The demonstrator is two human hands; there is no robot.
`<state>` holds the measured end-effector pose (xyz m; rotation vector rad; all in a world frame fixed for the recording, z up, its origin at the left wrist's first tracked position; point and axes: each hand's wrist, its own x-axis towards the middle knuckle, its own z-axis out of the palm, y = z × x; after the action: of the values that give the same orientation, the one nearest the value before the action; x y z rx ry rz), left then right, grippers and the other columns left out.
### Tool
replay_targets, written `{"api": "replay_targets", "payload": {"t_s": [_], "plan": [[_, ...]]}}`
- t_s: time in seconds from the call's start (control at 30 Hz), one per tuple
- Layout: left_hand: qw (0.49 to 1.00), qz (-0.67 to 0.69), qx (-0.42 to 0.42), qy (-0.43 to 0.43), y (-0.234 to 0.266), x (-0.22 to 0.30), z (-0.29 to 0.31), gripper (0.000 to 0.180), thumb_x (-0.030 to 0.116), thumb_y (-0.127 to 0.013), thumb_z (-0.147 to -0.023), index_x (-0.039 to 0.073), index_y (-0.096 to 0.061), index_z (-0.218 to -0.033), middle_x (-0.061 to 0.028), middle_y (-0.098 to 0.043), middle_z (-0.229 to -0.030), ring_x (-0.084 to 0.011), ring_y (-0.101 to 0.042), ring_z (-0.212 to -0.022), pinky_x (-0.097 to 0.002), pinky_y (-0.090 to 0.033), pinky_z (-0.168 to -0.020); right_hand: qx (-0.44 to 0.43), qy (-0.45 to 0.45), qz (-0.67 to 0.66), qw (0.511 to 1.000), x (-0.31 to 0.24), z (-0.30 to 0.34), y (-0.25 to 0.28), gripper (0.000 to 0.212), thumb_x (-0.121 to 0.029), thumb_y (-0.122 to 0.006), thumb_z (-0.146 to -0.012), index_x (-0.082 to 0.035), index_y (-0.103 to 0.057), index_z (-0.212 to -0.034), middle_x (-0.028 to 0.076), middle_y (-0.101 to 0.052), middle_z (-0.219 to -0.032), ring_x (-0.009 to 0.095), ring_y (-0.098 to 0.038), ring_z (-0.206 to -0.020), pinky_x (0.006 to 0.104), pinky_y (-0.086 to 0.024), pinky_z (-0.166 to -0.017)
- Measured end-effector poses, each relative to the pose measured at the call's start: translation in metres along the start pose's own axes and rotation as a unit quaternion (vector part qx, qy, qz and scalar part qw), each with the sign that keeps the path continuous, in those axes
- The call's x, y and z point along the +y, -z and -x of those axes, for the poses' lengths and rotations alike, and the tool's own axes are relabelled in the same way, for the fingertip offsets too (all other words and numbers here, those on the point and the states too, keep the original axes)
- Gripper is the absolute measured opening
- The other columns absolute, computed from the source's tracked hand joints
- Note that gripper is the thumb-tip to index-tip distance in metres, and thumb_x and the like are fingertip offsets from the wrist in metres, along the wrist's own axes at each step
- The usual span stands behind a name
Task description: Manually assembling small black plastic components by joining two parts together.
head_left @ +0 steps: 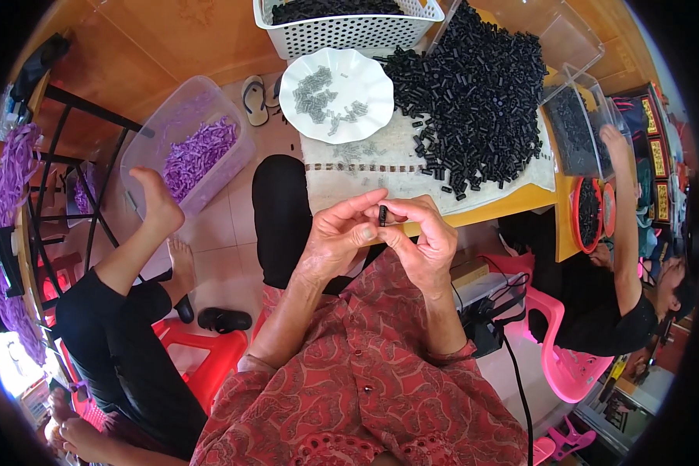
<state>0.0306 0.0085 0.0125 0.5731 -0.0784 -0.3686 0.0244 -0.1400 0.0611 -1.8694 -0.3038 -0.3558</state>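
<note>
In front of my chest, both hands meet at a small black plastic piece (382, 215), a short narrow block. My right hand (426, 242) pinches it upright between thumb and forefinger. My left hand (338, 233) is close against its left side, the forefinger stretched above it and the thumb bent in below. Whatever those left fingers hold is too small to make out. Beyond my hands, a large heap of like black pieces (481, 101) covers the right of the white cloth (365, 182). A white scalloped plate (295, 116) holds small clear pieces (314, 97); more lie on the cloth.
A white perforated basket (349, 35) of black pieces stands at the back. Clear bins (575, 132) and a red basket (586, 213) flank the yellow table's right edge. At left are a tub (144, 155) of purple strips and a seated person's bare foot (159, 202). Another person's arm (625, 225) reaches in right.
</note>
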Motion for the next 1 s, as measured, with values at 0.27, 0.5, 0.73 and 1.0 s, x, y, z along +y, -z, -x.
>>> {"api": "replay_targets", "payload": {"t_s": [0.27, 0.5, 0.73, 1.0], "plan": [[0.99, -0.136, -0.04, 0.015, -0.001, 0.013, 0.002, 0.051, 0.001, -0.069, -0.082, 0.0, -0.052, -0.129, -0.0083, -0.064, -0.105, -0.0083, -0.058, -0.083, -0.022, -0.05, -0.073, -0.007, 0.031, 0.025, 0.999, -0.003, -0.001, 0.002, 0.032, -0.001, -0.079, -0.068, -0.001, -0.064, -0.096, 0.008, -0.067, -0.085, 0.019, -0.063, -0.074, 0.0284, -0.051, -0.065], [0.984, -0.174, -0.027, -0.012, 0.005, 0.01, 0.004, 0.047, 0.003, -0.071, -0.081, 0.0, -0.056, -0.125, -0.0083, -0.067, -0.101, -0.0067, -0.058, -0.078, -0.0217, -0.051, -0.069, -0.004, 0.028, 0.021, 0.999, -0.004, 0.0, 0.0, 0.029, 0.0, -0.079, -0.068, -0.001, -0.062, -0.092, 0.008, -0.067, -0.083, 0.019, -0.063, -0.073, 0.028, -0.051, -0.063], [0.982, -0.188, -0.008, -0.023, 0.01, 0.005, 0.005, 0.044, 0.003, -0.072, -0.08, 0.001, -0.059, -0.122, -0.0027, -0.065, -0.094, -0.0059, -0.059, -0.081, -0.0196, -0.051, -0.072, 0.011, 0.014, -0.006, 1.0, 0.006, 0.004, -0.004, 0.029, -0.001, -0.08, -0.067, -0.001, -0.061, -0.089, 0.009, -0.067, -0.084, 0.019, -0.063, -0.073, 0.0277, -0.051, -0.063], [0.984, -0.175, -0.011, -0.023, 0.0, 0.004, 0.002, 0.043, 0.002, -0.07, -0.081, 0.001, -0.059, -0.123, -0.0013, -0.064, -0.093, -0.0062, -0.059, -0.082, -0.0204, -0.051, -0.073, 0.009, -0.004, -0.011, 1.0, 0.002, 0.005, 0.001, 0.028, 0.001, -0.078, -0.069, -0.001, -0.061, -0.091, 0.009, -0.066, -0.087, 0.019, -0.063, -0.074, 0.0277, -0.051, -0.065]]}}
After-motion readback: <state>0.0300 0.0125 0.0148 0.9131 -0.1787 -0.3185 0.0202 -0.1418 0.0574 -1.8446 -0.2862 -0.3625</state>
